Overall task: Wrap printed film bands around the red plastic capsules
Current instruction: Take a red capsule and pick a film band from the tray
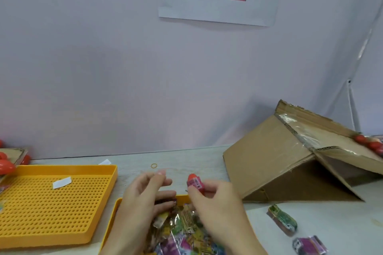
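My right hand [215,203] grips a red capsule [192,178] that has a printed film band [195,184] round its middle; the red tip points up and left. My left hand [143,194] hovers just to its left with fingers loosely curled, holding nothing that I can see. Under both hands a small yellow tray [116,213] holds a heap of loose printed film bands [184,234]. More red capsules lie at the left edge [6,166] and in the cardboard box at the right [371,144].
A large perforated yellow tray [51,209] with a white paper slip lies at left. A tilted cardboard box [286,161] stands at right. Two bundles of film bands [283,222] [310,245] and a rubber band [154,165] lie on the table.
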Demonstrator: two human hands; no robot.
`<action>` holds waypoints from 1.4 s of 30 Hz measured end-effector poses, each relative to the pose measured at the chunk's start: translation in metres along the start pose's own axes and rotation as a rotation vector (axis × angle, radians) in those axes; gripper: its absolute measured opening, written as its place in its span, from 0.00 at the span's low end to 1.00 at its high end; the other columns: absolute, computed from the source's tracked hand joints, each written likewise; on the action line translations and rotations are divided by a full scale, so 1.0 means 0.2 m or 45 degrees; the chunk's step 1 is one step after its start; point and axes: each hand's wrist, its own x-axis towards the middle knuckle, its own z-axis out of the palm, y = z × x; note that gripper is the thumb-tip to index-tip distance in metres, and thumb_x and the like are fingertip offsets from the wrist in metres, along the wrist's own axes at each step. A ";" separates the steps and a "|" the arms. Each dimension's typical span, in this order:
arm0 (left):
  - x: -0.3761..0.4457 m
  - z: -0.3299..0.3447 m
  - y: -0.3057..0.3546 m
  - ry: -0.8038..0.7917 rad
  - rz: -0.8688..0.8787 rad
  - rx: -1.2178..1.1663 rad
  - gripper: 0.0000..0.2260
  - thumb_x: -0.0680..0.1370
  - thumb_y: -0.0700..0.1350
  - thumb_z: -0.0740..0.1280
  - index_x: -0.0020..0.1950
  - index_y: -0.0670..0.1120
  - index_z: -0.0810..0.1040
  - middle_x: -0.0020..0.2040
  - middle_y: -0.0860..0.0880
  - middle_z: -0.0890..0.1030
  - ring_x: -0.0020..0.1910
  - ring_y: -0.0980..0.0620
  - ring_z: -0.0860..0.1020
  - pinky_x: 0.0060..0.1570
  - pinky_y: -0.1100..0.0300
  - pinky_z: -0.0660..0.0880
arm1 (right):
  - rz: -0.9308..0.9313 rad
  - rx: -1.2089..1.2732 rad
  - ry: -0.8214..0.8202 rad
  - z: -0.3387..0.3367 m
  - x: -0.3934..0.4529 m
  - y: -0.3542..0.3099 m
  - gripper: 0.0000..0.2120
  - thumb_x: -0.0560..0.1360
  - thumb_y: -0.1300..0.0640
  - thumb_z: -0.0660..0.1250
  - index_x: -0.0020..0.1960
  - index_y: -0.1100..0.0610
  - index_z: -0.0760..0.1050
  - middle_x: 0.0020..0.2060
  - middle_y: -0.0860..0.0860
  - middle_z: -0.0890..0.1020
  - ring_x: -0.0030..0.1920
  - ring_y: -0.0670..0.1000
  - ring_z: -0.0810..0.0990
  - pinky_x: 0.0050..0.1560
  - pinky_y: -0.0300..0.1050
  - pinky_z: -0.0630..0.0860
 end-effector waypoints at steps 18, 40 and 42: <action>-0.04 -0.41 0.35 0.445 0.056 1.921 0.11 0.80 0.57 0.59 0.56 0.52 0.72 0.52 0.53 0.78 0.52 0.52 0.76 0.47 0.56 0.75 | -0.070 0.536 -0.177 -0.02 -0.03 0.02 0.12 0.77 0.62 0.67 0.38 0.61 0.85 0.24 0.60 0.78 0.18 0.50 0.68 0.19 0.32 0.62; 0.33 -0.89 0.54 0.642 0.379 2.380 0.11 0.84 0.49 0.55 0.51 0.44 0.72 0.49 0.43 0.78 0.49 0.41 0.77 0.42 0.48 0.73 | -0.278 0.158 -0.263 -0.03 -0.06 0.04 0.15 0.75 0.61 0.69 0.39 0.43 0.84 0.30 0.52 0.83 0.25 0.49 0.80 0.29 0.38 0.76; 0.23 -0.71 0.52 0.507 0.437 1.931 0.14 0.84 0.48 0.53 0.44 0.42 0.71 0.39 0.43 0.77 0.41 0.42 0.76 0.36 0.50 0.68 | -0.280 -0.081 -0.334 -0.02 -0.06 0.03 0.15 0.75 0.59 0.70 0.37 0.41 0.83 0.33 0.45 0.84 0.32 0.44 0.82 0.38 0.37 0.80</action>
